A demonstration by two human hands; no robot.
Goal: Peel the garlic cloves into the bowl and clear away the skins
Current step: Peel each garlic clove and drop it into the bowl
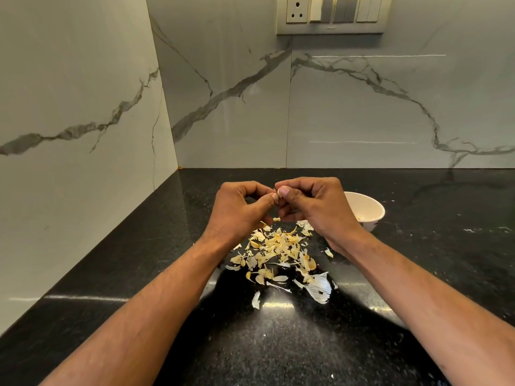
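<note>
Garlic skins (278,252) lie scattered on the near black table (111,274), below both raised hands. Left hand (239,210) and right hand (315,207) pinch one small garlic clove (277,193) between thumbs and fingertips; best to peel with the nails and keep the scraps falling on the pile. Just right sits the white bowl (367,210). Farther off rise marble walls and a switch plate (333,13).

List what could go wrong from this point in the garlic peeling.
The hands, left and right, pinch the clove above the counter, not over the bowl; if it slips, it may drop into the skins. The skins lie scattered, so stray flakes might be missed when clearing.
</note>
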